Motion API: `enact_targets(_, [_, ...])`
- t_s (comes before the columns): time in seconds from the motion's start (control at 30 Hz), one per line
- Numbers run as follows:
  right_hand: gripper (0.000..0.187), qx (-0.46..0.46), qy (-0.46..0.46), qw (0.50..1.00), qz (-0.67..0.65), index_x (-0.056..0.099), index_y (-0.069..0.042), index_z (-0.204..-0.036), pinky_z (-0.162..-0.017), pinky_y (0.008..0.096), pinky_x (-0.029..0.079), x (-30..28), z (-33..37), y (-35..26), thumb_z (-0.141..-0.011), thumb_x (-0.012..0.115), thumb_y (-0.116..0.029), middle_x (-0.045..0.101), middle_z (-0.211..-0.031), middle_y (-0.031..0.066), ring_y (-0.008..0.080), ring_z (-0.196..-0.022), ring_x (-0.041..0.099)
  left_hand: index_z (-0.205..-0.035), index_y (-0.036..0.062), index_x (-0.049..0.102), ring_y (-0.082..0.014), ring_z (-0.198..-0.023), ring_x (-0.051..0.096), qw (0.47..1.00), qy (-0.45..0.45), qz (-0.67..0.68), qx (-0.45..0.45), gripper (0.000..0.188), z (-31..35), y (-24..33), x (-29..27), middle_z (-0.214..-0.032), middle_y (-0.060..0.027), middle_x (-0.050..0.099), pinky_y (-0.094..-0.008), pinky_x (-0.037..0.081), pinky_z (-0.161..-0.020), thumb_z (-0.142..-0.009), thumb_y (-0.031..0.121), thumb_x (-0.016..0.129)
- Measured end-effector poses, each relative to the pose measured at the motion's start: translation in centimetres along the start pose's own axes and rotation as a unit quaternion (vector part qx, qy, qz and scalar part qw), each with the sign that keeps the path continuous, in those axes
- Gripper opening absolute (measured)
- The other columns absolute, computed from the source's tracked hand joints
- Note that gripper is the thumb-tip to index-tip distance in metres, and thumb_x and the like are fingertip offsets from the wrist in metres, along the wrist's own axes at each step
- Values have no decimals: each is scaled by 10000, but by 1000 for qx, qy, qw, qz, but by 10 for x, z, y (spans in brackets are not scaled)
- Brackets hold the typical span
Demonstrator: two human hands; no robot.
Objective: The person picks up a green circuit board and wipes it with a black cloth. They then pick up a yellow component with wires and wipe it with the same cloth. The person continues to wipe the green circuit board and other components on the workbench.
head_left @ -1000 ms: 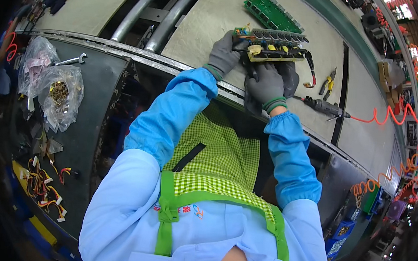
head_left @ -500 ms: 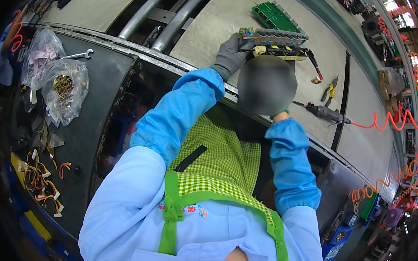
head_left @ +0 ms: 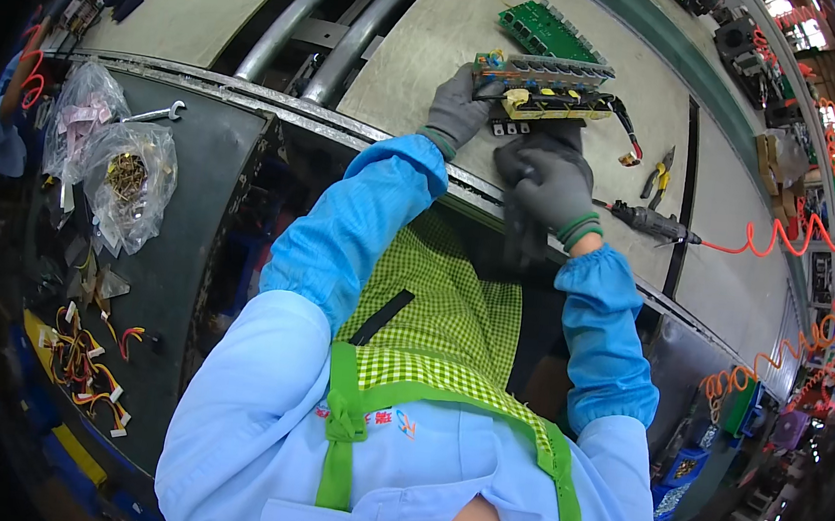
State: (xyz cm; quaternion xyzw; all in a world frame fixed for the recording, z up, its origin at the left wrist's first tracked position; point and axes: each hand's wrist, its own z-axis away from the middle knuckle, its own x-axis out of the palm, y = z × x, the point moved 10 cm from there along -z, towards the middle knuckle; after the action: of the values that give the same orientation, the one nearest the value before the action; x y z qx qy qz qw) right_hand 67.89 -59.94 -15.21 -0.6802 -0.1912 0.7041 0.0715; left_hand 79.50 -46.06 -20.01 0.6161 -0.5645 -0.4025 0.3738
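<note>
My left hand point(head_left: 460, 104), in a grey glove, is closed on the left end of a circuit board assembly point(head_left: 556, 71). This assembly carries a row of dark round parts, yellow-wrapped parts and a black cable bundle running to a connector at its right end. Just nearer to me, my gloved right hand point(head_left: 557, 192) is closed over a dark, limp, cloth-like piece point(head_left: 523, 232) that hangs toward the table's front edge. Its fingertips are partly hidden. Behind the assembly lies a green circuit board point(head_left: 550, 30), apart from both hands.
Right of my hands lie yellow-handled pliers point(head_left: 659, 178) and a dark power screwdriver point(head_left: 652, 224) on a red coiled line. On the left bench are a wrench point(head_left: 155, 113), a clear bag of small metal parts point(head_left: 126, 177) and wire harnesses point(head_left: 86, 364). Metal rollers point(head_left: 369, 30) stand beyond.
A blurred round patch that covered my right hand has gone, so the hand and dark piece now show. My right forearm has shifted slightly right. My left hand stays on the assembly.
</note>
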Motion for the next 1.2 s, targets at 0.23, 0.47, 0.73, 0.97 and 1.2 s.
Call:
enact_targets(0.23, [325,117,146,969,163,632,-27,-1007,-878,461,478,26,-33,14,-754,577,-223,634,-1068,186,369,-1030,585,-1190,-8,513,-150,-936,646,998,-62,27,-4,393,8,-9,26,-1006,-127,682,-294,524,-814,-907,217,666])
enact_targets(0.47, [402,-76,163,976,121,633,-80,-1130,-957,417,459,34,-8,-58,-740,577,-159,610,-1237,137,340,-1173,551,-1091,28,545,-300,-882,687,999,-23,37,-7,379,7,-10,10,-934,-166,691,-372,540,-742,-877,308,682])
enact_targets(0.73, [389,114,199,962,-147,628,-34,-1148,-865,372,513,-47,26,69,-788,601,-176,664,-1094,174,303,-989,657,-1080,22,554,-308,-872,685,999,-8,-35,5,393,1,2,0,-937,-173,687,-366,541,-733,-863,317,699])
enact_targets(0.97, [760,183,269,945,-36,460,34,-1330,-1028,415,391,-12,-24,133,-761,668,-424,543,-1263,275,392,-1214,496,-1092,13,548,-249,-863,694,998,-21,52,-20,383,6,4,12,-924,-159,690,-338,543,-728,-876,294,691])
enact_targets(1.2, [562,213,107,971,-6,574,-4,-1172,-1031,482,383,9,-42,106,-772,620,-396,537,-1266,228,383,-1228,474,-1155,-10,543,-172,-884,674,999,-30,24,-28,430,9,1,7,-979,-120,691,-306,540,-753,-893,303,680])
